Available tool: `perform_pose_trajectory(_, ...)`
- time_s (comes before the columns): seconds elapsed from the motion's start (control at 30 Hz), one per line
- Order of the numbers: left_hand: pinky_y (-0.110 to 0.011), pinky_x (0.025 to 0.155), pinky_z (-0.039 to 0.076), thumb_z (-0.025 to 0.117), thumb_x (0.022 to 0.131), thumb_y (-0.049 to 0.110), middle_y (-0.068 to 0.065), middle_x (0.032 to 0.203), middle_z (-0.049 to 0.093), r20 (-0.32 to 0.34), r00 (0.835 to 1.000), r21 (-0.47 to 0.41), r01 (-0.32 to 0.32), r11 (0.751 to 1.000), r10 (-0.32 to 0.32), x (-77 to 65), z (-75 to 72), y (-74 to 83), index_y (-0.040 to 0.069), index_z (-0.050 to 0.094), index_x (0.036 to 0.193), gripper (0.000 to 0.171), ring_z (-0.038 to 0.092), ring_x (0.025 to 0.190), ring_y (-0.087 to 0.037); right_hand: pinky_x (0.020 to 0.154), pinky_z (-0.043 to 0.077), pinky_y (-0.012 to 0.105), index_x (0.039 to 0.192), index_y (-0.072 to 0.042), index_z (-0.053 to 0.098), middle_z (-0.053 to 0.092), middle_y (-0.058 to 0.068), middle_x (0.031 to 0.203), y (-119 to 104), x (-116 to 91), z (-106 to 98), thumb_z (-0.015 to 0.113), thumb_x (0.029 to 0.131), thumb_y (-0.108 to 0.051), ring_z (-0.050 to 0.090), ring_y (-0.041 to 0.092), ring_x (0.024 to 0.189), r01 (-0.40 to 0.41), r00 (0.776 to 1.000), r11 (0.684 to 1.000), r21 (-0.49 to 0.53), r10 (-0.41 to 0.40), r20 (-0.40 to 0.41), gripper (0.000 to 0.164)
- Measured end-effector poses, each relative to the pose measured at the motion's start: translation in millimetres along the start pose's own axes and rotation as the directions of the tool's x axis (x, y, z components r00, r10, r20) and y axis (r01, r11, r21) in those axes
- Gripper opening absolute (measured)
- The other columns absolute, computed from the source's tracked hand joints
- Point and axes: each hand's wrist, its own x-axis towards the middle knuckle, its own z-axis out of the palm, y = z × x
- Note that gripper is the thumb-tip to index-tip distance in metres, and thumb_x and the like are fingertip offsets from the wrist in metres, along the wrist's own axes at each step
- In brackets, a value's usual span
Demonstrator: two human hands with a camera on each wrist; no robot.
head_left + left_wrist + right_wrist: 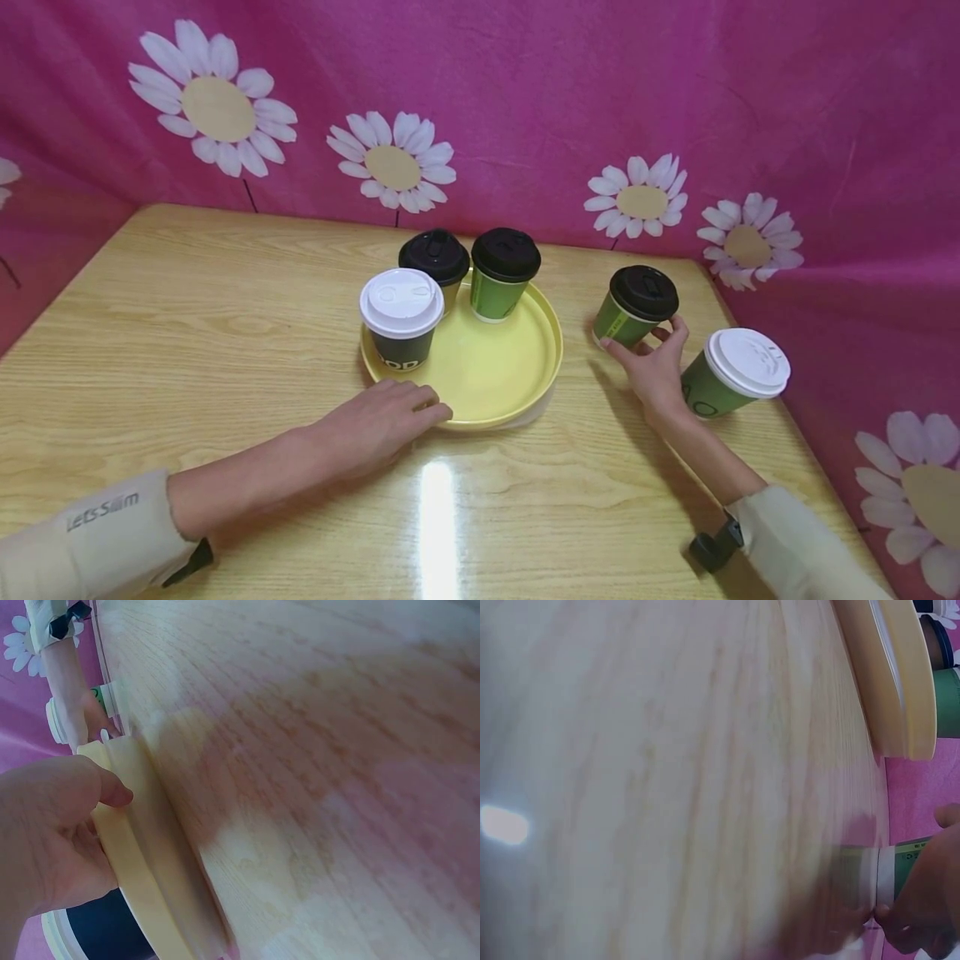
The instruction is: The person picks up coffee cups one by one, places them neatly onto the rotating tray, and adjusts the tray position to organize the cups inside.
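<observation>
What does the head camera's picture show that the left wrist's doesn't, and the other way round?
Only the head view: three black lids and the yellow tray's floor. Only the left wrist view: a low, side-on close-up of the tray's outer wall. Both: the left hand, the right hand, the white-lidded cups, the table and the flowered cloth.

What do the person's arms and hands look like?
The left hand and right hand are gloveless. The left beige fabric sleeve carries dark lettering starting "Lets"; the right beige fabric sleeve shows none. Small dark attachments peek from both.
</observation>
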Motion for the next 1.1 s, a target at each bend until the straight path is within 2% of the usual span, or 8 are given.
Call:
perform_pose_trajectory(0.23,-0.035,0.081,0.048,0.060,0.089,-0.004,-0.002,0.100,0.057,0.005,1.000,-0.006,0.008,1.000,-0.008,-0.2,-0.2,0.2,0.011,0.059,0.117,0.032,0.057,0.089,-0.020,0.083,0.043,0.024,0.153,-0.024,0.005,0.028,0.013,0.139,2.2,5.4,2.4,0.081,0.083,-0.013,0.046,0.029,0.113,0.009,1.000,1.000,0.007,-0.009,-0.024,0.104)
perform_pose_trajectory(0.4,-0.035,0.082,0.048,0.061,0.088,-0.005,-0.002,0.100,0.057,0.004,1.000,-0.001,0.001,1.000,-0.001,-0.3,0.6,-0.3,0.011,0.059,0.117,0.034,0.057,0.089,-0.021,0.091,0.042,0.028,0.154,-0.024,0.005,0.028,0.015,0.145,3.7,9.5,3.5,0.083,0.081,-0.016,0.045,0.030,0.120,0.012,0.999,1.000,0.003,-0.012,-0.035,0.107)
perform_pose_trajectory(0.63,-0.035,0.081,0.048,0.061,0.087,-0.006,-0.003,0.101,0.057,-0.005,1.000,0.009,-0.005,1.000,0.005,-0.6,1.3,-0.7,0.010,0.059,0.118,0.035,0.058,0.089,-0.021,0.105,0.039,0.035,0.153,-0.017,0.007,0.028,0.017,0.146,5.9,14.4,8.0,0.084,0.079,-0.012,0.042,0.030,0.125,0.096,0.994,0.995,0.015,-0.095,-0.045,0.107)
perform_pose_trajectory(0.87,-0.035,0.081,0.048,0.061,0.087,-0.007,-0.002,0.100,0.057,-0.007,1.000,0.010,-0.006,1.000,0.006,-0.8,1.4,-0.8,0.011,0.059,0.117,0.035,0.058,0.088,-0.021,0.107,0.036,0.032,0.152,-0.018,0.010,0.031,0.012,0.142,6.3,17.3,11.0,0.085,0.078,-0.014,0.042,0.024,0.126,0.100,0.994,0.994,0.043,-0.098,-0.053,0.105)
perform_pose_trajectory(1.1,-0.034,0.080,0.048,0.061,0.087,-0.006,-0.002,0.100,0.057,-0.003,1.000,0.007,-0.004,1.000,0.004,-0.7,0.6,-0.6,0.011,0.058,0.117,0.034,0.057,0.088,-0.020,0.110,0.029,0.024,0.149,-0.013,0.017,0.037,0.008,0.140,8.1,22.6,14.2,0.086,0.077,-0.011,0.039,0.013,0.127,0.158,0.983,0.987,0.036,-0.154,-0.096,0.100)
